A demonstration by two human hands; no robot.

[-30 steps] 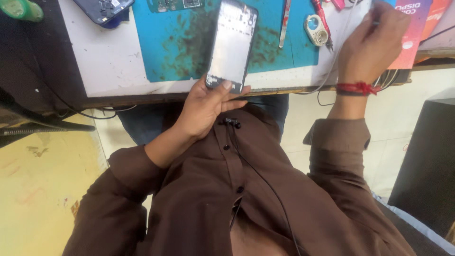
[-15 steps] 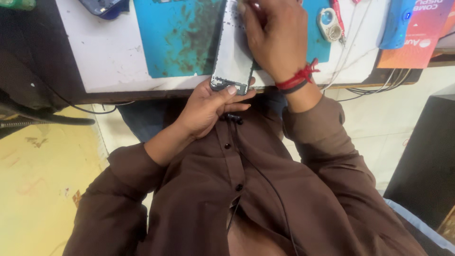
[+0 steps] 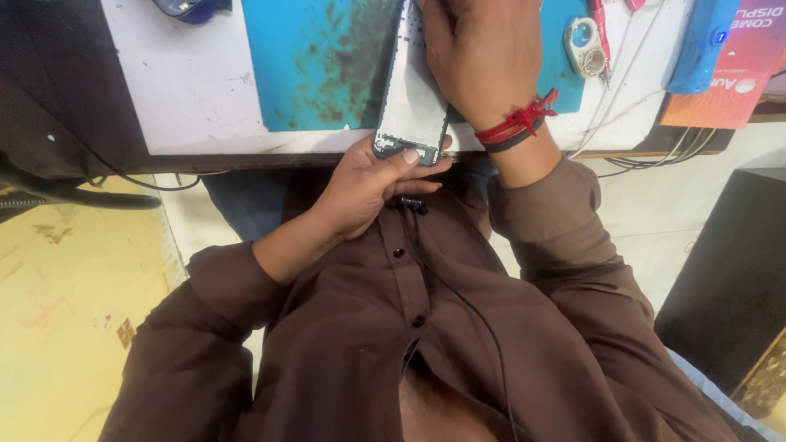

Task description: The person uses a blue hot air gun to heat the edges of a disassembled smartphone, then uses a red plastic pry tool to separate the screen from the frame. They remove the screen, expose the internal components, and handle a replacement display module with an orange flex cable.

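Phone frame [image 3: 412, 98] clamped at its near end in left hand [image 3: 368, 188] fingers; right hand [image 3: 483, 57] fingers pressed flat on top. Next: careful, even pressure above blue mat [image 3: 319, 65].

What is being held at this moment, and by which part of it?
A phone frame, opened and stripped. The left hand grips its lower end, thumb across the bottom edge; the right hand lies over its upper part, its grip hidden.
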